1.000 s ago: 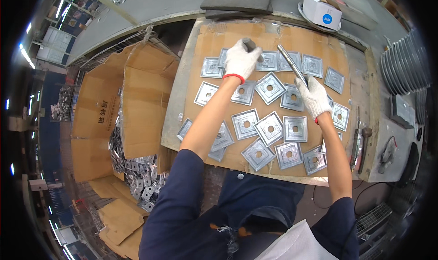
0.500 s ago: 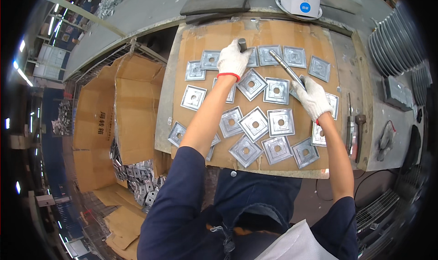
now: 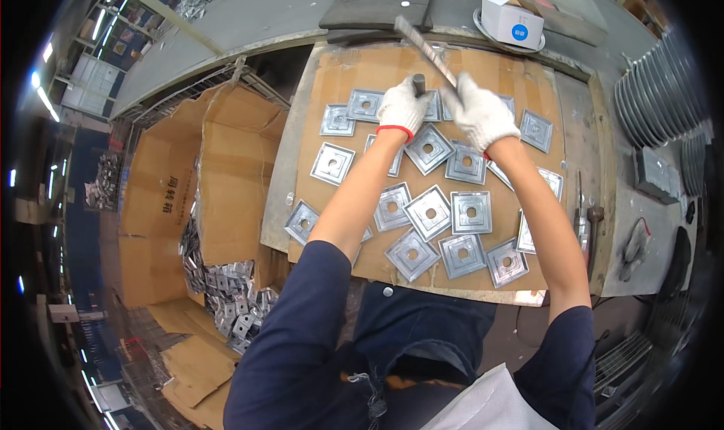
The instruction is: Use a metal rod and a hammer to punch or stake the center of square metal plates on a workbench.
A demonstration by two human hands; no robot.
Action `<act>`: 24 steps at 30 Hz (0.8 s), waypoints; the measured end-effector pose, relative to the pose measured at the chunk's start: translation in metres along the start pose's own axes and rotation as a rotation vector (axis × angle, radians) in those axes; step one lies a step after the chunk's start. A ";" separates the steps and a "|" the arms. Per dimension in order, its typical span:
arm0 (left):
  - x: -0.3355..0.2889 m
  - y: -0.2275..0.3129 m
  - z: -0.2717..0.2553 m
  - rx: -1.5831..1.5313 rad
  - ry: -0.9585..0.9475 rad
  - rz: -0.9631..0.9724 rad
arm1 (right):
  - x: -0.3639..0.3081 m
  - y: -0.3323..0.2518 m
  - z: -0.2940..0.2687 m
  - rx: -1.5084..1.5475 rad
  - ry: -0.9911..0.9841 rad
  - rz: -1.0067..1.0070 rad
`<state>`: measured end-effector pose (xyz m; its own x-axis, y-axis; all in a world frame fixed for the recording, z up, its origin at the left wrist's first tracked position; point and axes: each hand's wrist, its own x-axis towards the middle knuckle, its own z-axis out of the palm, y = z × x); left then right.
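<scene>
My left hand [image 3: 402,109], in a white knit glove with a red cuff, is closed round a short dark metal cylinder [image 3: 419,85] whose top shows above the fist. It rests at the back row of square metal plates, over one whose middle is hidden. My right hand [image 3: 478,115], gloved alike, grips a long metal rod [image 3: 431,52], smeared by motion and pointing up to the left. Several square metal plates with a centre hole, such as one near the front [image 3: 427,213], lie spread on the cardboard sheet [image 3: 354,68].
On the left, a large cardboard box [image 3: 162,196] stands by a heap of small metal parts [image 3: 240,302]. A white box [image 3: 511,21] and a dark pad [image 3: 377,4] sit behind the board. Stacked grey rings [image 3: 656,87], a hammer [image 3: 594,219] and a glove [image 3: 636,249] lie at right.
My right hand has moved left, close to my left hand, and the rod has swung upward. My left hand still holds the cylinder at the back row. The whole view has shifted slightly.
</scene>
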<state>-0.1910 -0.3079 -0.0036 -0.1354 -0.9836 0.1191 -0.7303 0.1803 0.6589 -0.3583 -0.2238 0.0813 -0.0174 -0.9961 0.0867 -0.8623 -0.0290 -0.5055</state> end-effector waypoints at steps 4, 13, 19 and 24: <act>-0.002 0.002 -0.008 -0.059 0.001 0.015 | 0.003 0.017 0.004 -0.128 -0.159 -0.040; -0.004 0.008 -0.035 -0.019 0.017 0.012 | -0.055 0.021 -0.011 0.133 0.033 0.118; -0.002 0.008 -0.044 -0.030 0.035 0.065 | -0.074 0.053 0.043 0.139 -0.196 0.281; -0.005 0.005 -0.056 -0.031 -0.074 0.060 | -0.046 0.032 0.026 0.249 -0.161 0.264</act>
<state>-0.1565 -0.3017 0.0411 -0.2283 -0.9680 0.1043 -0.6983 0.2375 0.6753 -0.3719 -0.1814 0.0394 -0.1256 -0.9717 -0.2003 -0.6891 0.2307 -0.6869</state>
